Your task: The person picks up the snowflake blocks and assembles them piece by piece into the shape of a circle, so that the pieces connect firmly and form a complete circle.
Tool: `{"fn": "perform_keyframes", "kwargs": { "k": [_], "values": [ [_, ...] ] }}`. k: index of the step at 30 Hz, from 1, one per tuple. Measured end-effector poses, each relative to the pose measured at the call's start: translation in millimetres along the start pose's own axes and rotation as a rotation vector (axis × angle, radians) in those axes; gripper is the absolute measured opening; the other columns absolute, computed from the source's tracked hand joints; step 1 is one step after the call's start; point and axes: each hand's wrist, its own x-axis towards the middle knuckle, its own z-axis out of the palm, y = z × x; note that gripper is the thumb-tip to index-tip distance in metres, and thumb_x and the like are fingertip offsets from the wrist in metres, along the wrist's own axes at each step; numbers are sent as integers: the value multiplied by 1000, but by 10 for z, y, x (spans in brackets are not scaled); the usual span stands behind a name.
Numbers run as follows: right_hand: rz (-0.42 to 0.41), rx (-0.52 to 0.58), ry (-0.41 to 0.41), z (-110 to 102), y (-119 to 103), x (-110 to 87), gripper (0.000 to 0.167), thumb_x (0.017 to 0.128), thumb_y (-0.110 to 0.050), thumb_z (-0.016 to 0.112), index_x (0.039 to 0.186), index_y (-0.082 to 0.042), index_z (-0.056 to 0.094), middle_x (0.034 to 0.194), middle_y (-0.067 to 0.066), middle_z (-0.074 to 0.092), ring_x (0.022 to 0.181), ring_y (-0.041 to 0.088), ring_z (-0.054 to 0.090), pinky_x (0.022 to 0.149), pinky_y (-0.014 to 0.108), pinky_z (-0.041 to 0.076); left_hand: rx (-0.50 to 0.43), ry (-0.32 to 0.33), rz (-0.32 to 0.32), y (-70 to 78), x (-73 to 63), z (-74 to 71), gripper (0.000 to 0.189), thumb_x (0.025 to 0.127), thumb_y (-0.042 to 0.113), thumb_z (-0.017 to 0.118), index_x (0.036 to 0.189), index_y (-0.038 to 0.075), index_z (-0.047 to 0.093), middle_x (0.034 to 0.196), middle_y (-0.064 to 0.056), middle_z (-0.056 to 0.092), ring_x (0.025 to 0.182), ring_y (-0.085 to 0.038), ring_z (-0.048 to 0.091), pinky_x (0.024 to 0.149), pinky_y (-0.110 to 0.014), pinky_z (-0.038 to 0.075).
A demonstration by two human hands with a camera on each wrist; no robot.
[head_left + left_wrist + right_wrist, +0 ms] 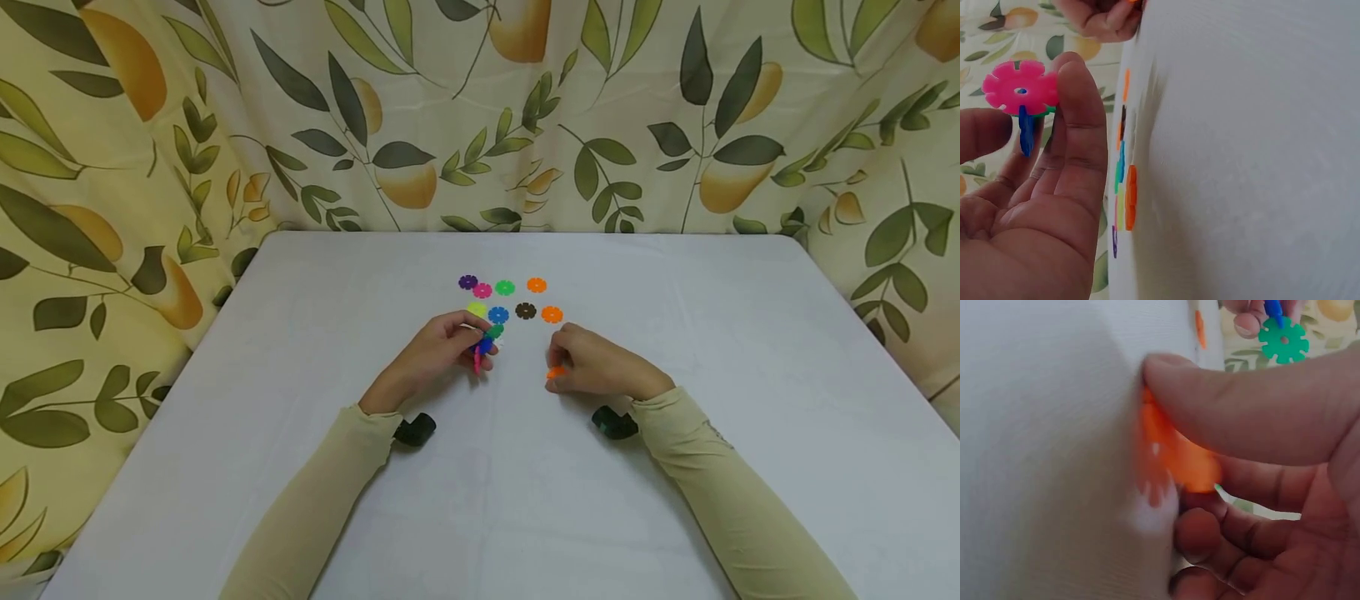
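Observation:
My left hand (pixel 431 354) pinches a small joined piece of notched plastic discs above the white table. A pink disc (pixel 1020 87) and a blue disc (pixel 1026 131) show in the left wrist view. The green disc (pixel 1284 341) of that same piece faces the right wrist view. Across from it, my right hand (pixel 600 365) pinches an orange notched disc (pixel 1192 464) between thumb and fingers, low at the table surface. That disc is blurred and partly hidden behind the thumb.
Loose discs lie flat beyond the hands: purple (pixel 468 282), pink (pixel 482 291), green (pixel 506 287), orange (pixel 536 285), yellow (pixel 476 309), blue (pixel 498 316), dark brown (pixel 526 311) and another orange one (pixel 552 314). A patterned curtain (pixel 480 125) hangs behind the table (pixel 480 500).

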Motion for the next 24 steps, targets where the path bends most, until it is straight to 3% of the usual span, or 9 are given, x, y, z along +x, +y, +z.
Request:
{"fn": "perform_keyframes", "kwargs": {
  "k": [6,13,19,24],
  "values": [
    [65,18,28,7,10,4,23,91,-4,82,95,-5,60,81,2,56,76,19,52,70,34,44,-13,1,-28,-4,8,9,25,113,21,58,128,1,63,114,-21,75,93,-26,77,95,-34,58],
    [28,45,143,24,46,21,10,94,4,75,101,-2,70,87,1,67,83,21,60,78,37,52,-29,-10,-10,-13,8,19,23,112,18,60,124,-2,62,113,-23,75,88,-24,77,94,-36,59],
    [77,201,207,29,55,41,19,97,8,65,115,3,71,94,9,69,77,21,65,73,31,55,-40,-30,-1,-21,29,32,20,111,14,61,122,-3,62,112,-24,75,86,-25,77,94,-38,59],
    [117,356,241,38,25,69,21,99,5,66,120,6,70,97,15,70,73,23,70,70,28,57,-18,-56,-4,-16,32,43,20,110,12,63,123,-3,63,110,-23,76,84,-24,77,93,-37,60]
  ]
}}
